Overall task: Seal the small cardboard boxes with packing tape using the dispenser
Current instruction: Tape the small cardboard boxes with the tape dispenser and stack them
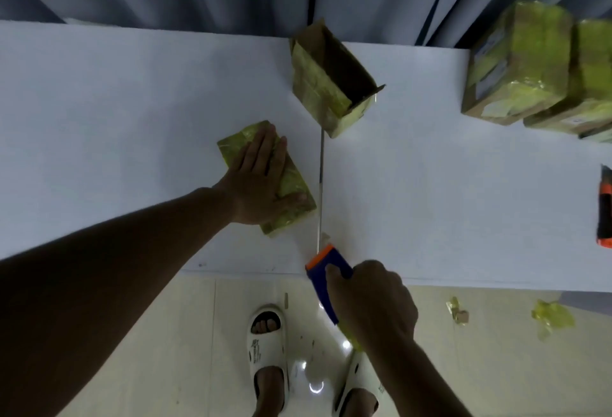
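Note:
A small flat cardboard box [298, 191] wrapped in yellowish tape lies on the white table [132, 118]. My left hand [258, 181] presses flat on its top with straight fingers. At the table's front edge my right hand [371, 297] grips the blue and orange tape dispenser [326, 271]; yellowish tape shows under the hand. An open cardboard box [331, 82], also partly taped, stands tilted at the back middle of the table.
Two taped boxes [516, 65] sit stacked at the back right. A second orange and black tool [605, 204] lies at the right edge. Tape scraps [551, 315] litter the tiled floor. A seam [320, 168] runs between two tabletops. Grey curtains hang behind.

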A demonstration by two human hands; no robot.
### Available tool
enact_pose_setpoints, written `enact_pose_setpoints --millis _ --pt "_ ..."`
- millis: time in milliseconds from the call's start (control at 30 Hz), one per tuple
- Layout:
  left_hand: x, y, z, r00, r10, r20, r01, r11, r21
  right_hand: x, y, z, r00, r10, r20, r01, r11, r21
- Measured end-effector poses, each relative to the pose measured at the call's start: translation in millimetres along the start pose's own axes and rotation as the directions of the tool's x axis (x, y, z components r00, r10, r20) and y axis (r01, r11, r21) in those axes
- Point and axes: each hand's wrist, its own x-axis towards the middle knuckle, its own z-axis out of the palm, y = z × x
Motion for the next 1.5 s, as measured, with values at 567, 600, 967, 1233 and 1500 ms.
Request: enact_pose_setpoints --millis 567,600,967,1233,1500 --pt "-13.1 25.4 1.4 0.989 0.012 -0.145 -0.003 0.998 0.059 -8.9 12.1 -13.0 0.996 -0.076 -0.05 0.089 0.941 0.328" --pt "-13.5 25.1 1.5 0.99 0.01 -0.141 0.0 0.998 0.068 -9.4 13.1 -13.5 0.996 -0.077 -0.04 0.086 0.929 0.361" --pt "-38.9 13.9 8.7 0.964 0.068 -0.257 -0.043 0.994 0.102 -14.6 29.1 -38.9 0.991 -0.081 0.106 -0.031 0.629 0.777" --pt "-46.1 -6.2 8.0 0.965 0.171 -0.199 -0.165 0.985 0.048 -12.6 45.0 -45.4 0.96 -0.164 0.226 -0.14 0.419 0.897" --pt "-69.5 31.7 -10.3 0.914 -0.032 -0.404 -0.259 0.721 -0.643 -11.4 50.1 -45.0 0.929 -0.186 0.32 -0.289 0.171 0.942"
